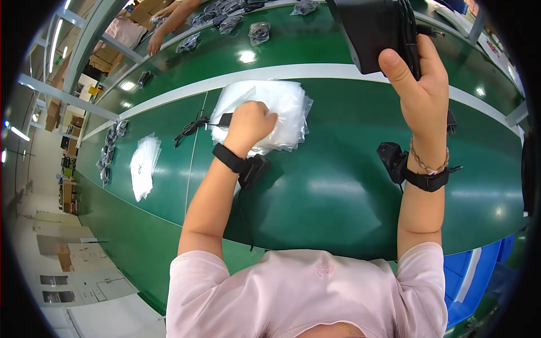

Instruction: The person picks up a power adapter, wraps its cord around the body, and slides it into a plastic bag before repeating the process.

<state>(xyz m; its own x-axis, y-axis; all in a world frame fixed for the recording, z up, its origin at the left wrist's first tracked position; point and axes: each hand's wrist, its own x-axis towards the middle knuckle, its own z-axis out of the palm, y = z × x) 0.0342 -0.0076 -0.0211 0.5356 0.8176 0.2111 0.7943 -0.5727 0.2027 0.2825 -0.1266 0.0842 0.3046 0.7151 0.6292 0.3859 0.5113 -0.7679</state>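
Note:
My right hand point(420, 98) is raised at the upper right, closed around a black power adapter point(369, 36) with its cord bundled against it. The cord's plug end sticks out past my fingers. My left hand point(252, 124) is curled shut over a pile of clear plastic bags point(282, 93); what its fingers grip is hidden under the palm. Beside it, at the pile's left edge, lies a second black adapter point(225, 120), partly covered by the hand. Its coiled black cord point(191, 128) lies to the left on the green table.
A smaller stack of bags point(145, 166) lies at left, near several bagged adapters point(107, 152). Another black adapter point(451, 121) is partly behind my right wrist. More bagged adapters point(259, 34) lie on the far green surface, beside another person's hand point(154, 44). A blue bin point(462, 276) stands lower right.

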